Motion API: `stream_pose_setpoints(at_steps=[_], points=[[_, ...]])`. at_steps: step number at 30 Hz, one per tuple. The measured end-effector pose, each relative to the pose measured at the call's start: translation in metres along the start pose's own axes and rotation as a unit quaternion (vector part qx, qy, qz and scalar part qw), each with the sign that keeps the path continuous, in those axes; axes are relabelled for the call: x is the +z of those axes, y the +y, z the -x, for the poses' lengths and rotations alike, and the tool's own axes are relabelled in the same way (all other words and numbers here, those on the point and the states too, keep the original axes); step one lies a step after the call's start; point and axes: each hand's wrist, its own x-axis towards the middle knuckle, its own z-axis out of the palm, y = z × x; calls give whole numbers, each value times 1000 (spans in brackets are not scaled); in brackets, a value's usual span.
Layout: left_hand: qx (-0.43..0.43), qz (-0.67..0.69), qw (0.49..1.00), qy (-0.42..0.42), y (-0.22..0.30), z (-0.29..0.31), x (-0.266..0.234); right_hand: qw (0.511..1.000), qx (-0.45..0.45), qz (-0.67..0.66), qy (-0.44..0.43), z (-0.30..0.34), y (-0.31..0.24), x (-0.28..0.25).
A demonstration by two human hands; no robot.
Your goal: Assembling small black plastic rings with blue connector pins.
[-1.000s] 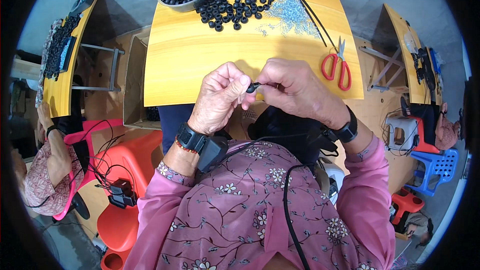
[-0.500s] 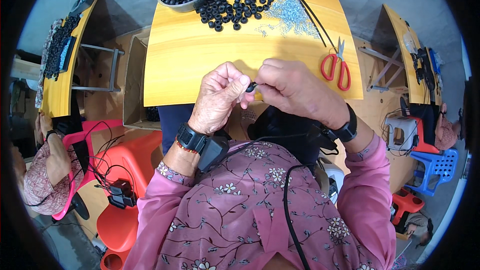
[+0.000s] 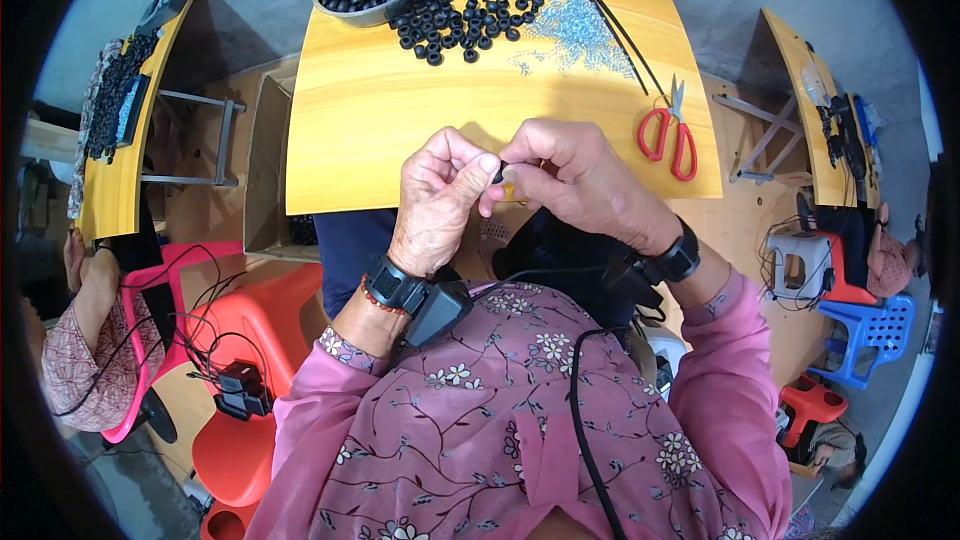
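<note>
Where both hands meet above the table edge (image 3: pixel 330 202), small black ring (image 3: pixel 497 176) pinched between left hand (image 3: pixel 437 202) and right hand (image 3: pixel 580 180) fingertips.

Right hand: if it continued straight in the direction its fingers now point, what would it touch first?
The right hand points toward the person's left, so it would meet the left hand first; their fingertips already pinch the same small black piece between them.
</note>
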Motion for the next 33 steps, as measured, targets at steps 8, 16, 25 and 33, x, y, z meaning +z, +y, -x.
stream_pose_setpoints(at_steps=[8,16,25,33], points=[[23,80,996,22,-8,4,9,993,-16,-80,89,12,24,26],[9,155,987,31,-13,3,2,984,-112,100,92,9,9,28],[3,169,983,73,-11,4,7,967,-120,198,104,8,18,37],[34,103,992,60,-5,4,9,967,-133,189,109,8,13,37]])
